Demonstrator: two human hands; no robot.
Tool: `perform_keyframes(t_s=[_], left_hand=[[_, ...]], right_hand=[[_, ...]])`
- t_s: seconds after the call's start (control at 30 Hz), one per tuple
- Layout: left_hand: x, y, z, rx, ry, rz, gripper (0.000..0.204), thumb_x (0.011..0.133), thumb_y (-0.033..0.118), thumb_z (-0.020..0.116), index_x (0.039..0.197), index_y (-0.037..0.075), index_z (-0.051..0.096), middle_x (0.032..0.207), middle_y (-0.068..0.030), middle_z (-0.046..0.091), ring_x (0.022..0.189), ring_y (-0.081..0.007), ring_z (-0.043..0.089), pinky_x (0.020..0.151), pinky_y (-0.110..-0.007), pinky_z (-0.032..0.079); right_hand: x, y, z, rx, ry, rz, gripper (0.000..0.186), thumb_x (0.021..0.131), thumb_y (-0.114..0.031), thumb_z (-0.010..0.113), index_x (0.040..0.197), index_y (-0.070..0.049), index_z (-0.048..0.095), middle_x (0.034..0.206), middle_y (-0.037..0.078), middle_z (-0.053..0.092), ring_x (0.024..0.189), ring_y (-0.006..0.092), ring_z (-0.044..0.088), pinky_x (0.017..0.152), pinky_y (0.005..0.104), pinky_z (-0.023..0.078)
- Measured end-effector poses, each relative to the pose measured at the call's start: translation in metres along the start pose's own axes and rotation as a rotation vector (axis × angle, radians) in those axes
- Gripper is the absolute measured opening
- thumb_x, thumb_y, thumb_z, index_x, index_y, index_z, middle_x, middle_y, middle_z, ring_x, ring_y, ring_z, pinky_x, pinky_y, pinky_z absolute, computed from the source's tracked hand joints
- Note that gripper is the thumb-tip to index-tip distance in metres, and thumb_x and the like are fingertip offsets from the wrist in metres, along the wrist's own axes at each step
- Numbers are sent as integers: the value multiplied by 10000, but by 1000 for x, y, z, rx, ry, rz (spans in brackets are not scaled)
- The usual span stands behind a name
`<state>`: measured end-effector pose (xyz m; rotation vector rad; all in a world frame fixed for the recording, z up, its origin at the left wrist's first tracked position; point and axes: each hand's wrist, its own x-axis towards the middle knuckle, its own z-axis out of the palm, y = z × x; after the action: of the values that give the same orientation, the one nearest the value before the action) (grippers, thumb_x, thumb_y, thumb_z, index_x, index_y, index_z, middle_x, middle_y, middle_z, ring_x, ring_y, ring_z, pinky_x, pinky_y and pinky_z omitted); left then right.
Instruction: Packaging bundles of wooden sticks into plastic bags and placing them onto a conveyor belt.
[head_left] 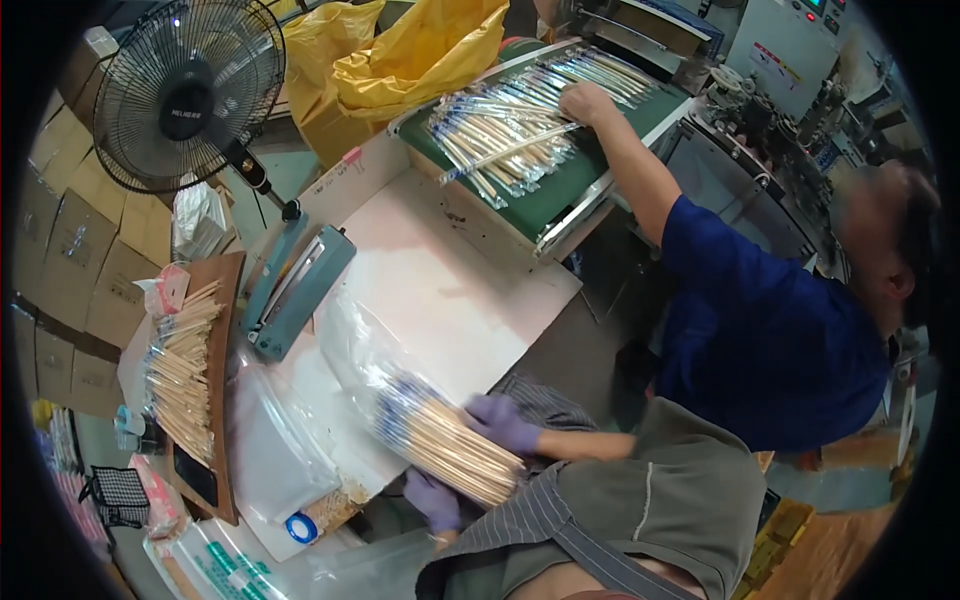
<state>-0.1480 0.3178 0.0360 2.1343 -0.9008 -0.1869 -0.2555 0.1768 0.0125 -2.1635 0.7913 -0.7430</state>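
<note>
A thick bundle of wrapped wooden chopsticks [448, 440] is tilted over the near edge of the white table, its blue-printed ends pointing to the far left. A clear plastic bag [362, 335] extends from those blue ends across the tabletop. My right hand [503, 423], in a purple glove, grips the bundle along its right side. From below on the left, my left hand [435, 500], gloved too, holds the bundle's lower side, with its fingers partly hidden. Slight motion blur covers the blue ends and the bag.
Beyond the white table [470, 290], a co-worker's hand [588, 103] reaches onto a green conveyor [525, 215] strewn with wrapped chopsticks. A grey-green sealer [300, 290] stands left, near a fan [188, 100]. Loose chopsticks [185, 375] lie on a brown board; clear bags [275, 440] lie nearby.
</note>
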Motion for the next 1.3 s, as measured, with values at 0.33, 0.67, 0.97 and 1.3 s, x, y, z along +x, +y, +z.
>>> perform_keyframes(t_s=[0.33,0.67,0.97,1.3], left_hand=[[-26,-41,-70,141,-353,-73,217,764,214,494,807,7,546,677,-140,566,558,-251,524,507,-316,413],[160,96,-177,-124,287,357,247,710,-19,455,906,-32,605,641,-61,564,537,-96,514,475,-218,420],[203,92,-176,-443,-8,29,53,730,-25,473,736,14,507,666,-28,509,481,-79,474,418,-180,408],[183,115,-150,-931,-117,90,115,806,120,548,797,22,490,749,-85,546,567,-109,478,490,-213,413]], right_hand=[[-35,-38,-86,-56,-494,-205,186,703,-255,521,614,-94,492,600,107,517,475,279,508,433,410,388],[188,-168,-134,-311,107,-490,183,671,-222,562,599,-55,544,526,122,479,479,292,497,462,370,409],[240,-140,-114,-97,-31,-387,119,643,-131,561,590,-45,499,522,130,503,498,294,531,503,347,436],[172,-182,-72,-316,131,-552,415,666,-277,561,1016,-60,508,978,120,507,980,279,477,863,504,319]])
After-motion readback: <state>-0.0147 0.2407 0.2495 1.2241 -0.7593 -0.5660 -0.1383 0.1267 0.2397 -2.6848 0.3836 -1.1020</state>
